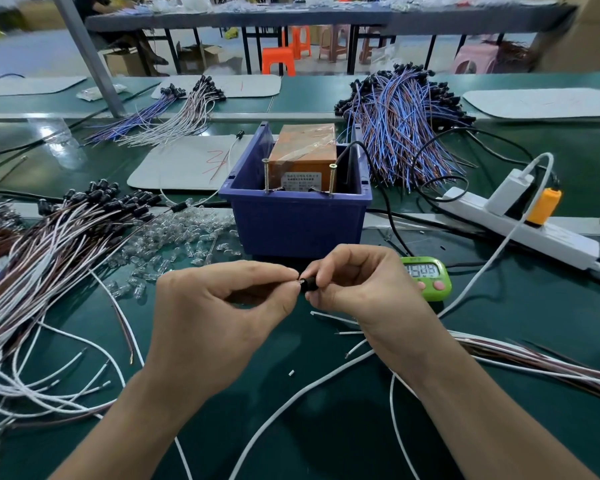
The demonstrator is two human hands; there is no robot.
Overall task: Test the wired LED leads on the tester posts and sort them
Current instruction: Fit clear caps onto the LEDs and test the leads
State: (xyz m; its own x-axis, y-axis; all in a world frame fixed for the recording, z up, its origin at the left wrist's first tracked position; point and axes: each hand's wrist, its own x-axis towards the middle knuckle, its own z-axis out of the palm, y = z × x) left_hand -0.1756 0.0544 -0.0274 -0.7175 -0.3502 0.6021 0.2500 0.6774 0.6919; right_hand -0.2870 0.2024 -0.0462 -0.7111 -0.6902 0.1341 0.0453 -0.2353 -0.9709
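My right hand (357, 289) pinches the black holder of a wired LED lead (309, 284) in front of the blue bin (295, 223). My left hand (222, 306) pinches the small clear tip at the holder's front end, fingertips meeting the right hand's. The lead's wires are hidden under my right hand. Inside the bin sits the orange tester box (303, 148) with two upright screw posts, one on the left (266, 176) and one on the right (332, 178). A heap of white and brown wired leads (49, 258) lies at the left.
Loose clear LEDs (174, 244) are scattered left of the bin. A green timer (428, 277) sits right of my hands. A white power strip (520, 223) with plugs lies at right. A blue and brown lead pile (402, 123) and a smaller bundle (174, 112) lie behind.
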